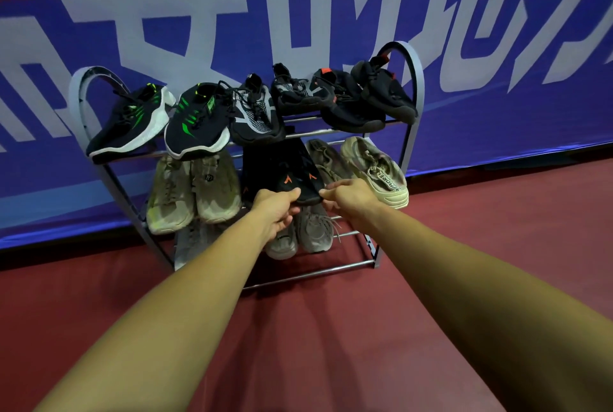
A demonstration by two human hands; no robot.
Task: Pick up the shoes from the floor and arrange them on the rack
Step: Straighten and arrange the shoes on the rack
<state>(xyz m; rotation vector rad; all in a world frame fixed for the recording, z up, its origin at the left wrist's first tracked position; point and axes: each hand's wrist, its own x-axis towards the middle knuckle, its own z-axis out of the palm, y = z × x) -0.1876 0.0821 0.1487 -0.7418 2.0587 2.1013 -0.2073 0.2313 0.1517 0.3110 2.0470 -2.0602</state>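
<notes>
A dark red floor (464, 245) is stretching across the lower view, smooth and evenly lit. Behind it a blue banner (232, 30) is covering the wall, carrying large pale grey lettering and a red band along the top, possibly printed fabric; soft shadows are falling near its base.

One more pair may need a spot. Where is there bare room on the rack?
Bottom tier's right side, bare bars beside the grey pair, is free. Top shelf is packed end to end. Middle tier is full, both hands on the black pair.
</notes>
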